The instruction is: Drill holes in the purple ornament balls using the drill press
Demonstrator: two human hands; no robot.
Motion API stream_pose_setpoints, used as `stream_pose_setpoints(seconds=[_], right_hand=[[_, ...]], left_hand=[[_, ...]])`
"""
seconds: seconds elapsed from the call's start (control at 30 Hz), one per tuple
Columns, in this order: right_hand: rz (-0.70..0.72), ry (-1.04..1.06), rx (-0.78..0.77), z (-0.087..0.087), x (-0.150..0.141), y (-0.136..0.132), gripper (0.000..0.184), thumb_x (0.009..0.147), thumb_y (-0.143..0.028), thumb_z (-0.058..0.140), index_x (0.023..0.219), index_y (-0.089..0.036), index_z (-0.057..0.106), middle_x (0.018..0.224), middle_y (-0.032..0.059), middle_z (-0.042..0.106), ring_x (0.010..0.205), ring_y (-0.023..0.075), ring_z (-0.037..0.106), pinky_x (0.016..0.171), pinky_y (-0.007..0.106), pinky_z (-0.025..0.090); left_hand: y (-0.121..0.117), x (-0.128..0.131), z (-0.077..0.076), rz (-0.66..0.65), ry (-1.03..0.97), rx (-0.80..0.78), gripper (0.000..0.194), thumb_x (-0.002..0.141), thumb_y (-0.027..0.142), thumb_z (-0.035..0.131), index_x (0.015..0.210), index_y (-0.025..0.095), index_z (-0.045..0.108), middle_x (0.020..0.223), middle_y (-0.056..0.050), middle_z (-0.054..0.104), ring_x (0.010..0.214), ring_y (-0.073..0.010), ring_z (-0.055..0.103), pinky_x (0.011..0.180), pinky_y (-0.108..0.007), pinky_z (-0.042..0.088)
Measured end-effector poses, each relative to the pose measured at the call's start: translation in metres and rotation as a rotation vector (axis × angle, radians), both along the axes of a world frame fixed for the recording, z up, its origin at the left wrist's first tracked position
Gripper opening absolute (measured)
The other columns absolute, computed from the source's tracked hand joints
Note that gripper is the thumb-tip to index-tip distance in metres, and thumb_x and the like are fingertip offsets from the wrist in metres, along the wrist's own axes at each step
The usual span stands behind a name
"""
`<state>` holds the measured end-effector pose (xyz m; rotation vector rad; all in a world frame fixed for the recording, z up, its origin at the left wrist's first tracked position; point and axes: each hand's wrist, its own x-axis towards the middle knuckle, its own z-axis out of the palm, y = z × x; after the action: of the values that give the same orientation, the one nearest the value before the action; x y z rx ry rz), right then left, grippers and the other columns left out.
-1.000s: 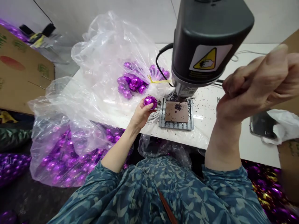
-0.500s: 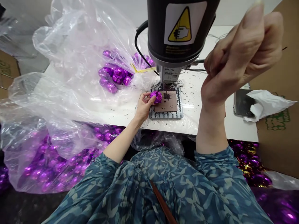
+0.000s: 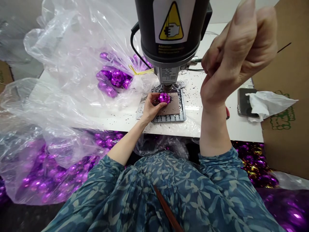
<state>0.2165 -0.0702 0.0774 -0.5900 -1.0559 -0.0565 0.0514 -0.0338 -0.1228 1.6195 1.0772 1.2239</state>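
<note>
Between the thumb and fingers of my left hand (image 3: 152, 106) is a shiny purple faceted ball (image 3: 164, 98). It is just under the chuck of a black bench drill press (image 3: 172, 48), over a brown board (image 3: 169, 109) on the slotted metal base (image 3: 172, 119). Raised at the right, my right hand (image 3: 238, 51) is closed around the lever (image 3: 196, 60) on the machine's side. The hand hides most of that lever. Dark shavings lie scattered around the base.
A clear plastic bag (image 3: 72, 58) with purple balls (image 3: 117, 78) lies on the white table (image 3: 116, 119) at the left. More balls fill a bag (image 3: 60, 177) below. A phone (image 3: 245, 101), white tissue (image 3: 270, 103) and cardboard box (image 3: 285, 141) are at the right.
My left hand has moved the purple ball to the right across the board, in under the chuck. My right hand stays closed on the lever. The whole view has shifted slightly.
</note>
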Motion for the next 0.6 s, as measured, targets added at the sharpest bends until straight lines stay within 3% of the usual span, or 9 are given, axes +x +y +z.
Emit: stream_pose_setpoints(seconds=[0.07,0.23,0.43,0.53,0.6], right_hand=[[0.109,0.01,0.107,0.0,0.0,0.002,0.038,0.09,-0.048,0.059,0.066,-0.02,0.05,0.05,-0.0062,0.026,0.04,0.0021,0.032,0.049,0.024,0.024],[0.136,0.005,0.16,-0.002,0.0,0.007,0.035,0.091,-0.05,0.061,0.069,-0.022,0.056,0.053,-0.0045,0.021,0.039,0.0037,0.028,0.048,0.027,0.021],[0.077,-0.005,0.098,-0.002,-0.001,0.002,0.042,0.091,-0.054,0.057,0.066,-0.021,0.05,0.052,-0.0047,0.021,0.04,0.0035,0.029,0.05,0.027,0.021],[-0.024,0.006,0.036,-0.01,-0.001,0.001,0.052,0.093,-0.06,0.049,0.062,-0.02,0.038,0.052,-0.005,0.017,0.041,0.0024,0.027,0.049,0.027,0.022],[-0.062,-0.012,0.034,-0.019,0.002,0.004,0.051,0.096,-0.059,0.048,0.065,-0.019,0.041,0.055,-0.0051,0.015,0.042,0.0017,0.025,0.047,0.025,0.021]], left_hand=[[0.0,0.0,-0.002,0.006,0.089,0.077,0.061,0.073,0.055,0.091,0.114,0.02,0.061,0.111,-0.008,0.073,0.103,-0.0229,0.072,0.088,-0.034,0.057],[-0.006,0.005,-0.004,-0.048,0.152,0.21,0.059,0.078,0.051,0.089,0.122,0.022,0.061,0.119,-0.009,0.07,0.115,-0.0258,0.069,0.1,-0.041,0.057],[-0.008,0.01,-0.004,-0.164,0.068,0.209,0.063,0.084,0.054,0.083,0.128,0.02,0.054,0.125,-0.013,0.071,0.116,-0.0255,0.071,0.101,-0.04,0.058],[-0.008,0.009,-0.004,-0.161,0.075,0.2,0.063,0.084,0.054,0.083,0.128,0.021,0.054,0.126,-0.013,0.071,0.116,-0.0254,0.072,0.102,-0.04,0.058],[-0.008,0.008,-0.005,-0.16,0.077,0.199,0.063,0.084,0.053,0.083,0.129,0.021,0.054,0.127,-0.012,0.071,0.117,-0.0249,0.072,0.102,-0.039,0.058]])
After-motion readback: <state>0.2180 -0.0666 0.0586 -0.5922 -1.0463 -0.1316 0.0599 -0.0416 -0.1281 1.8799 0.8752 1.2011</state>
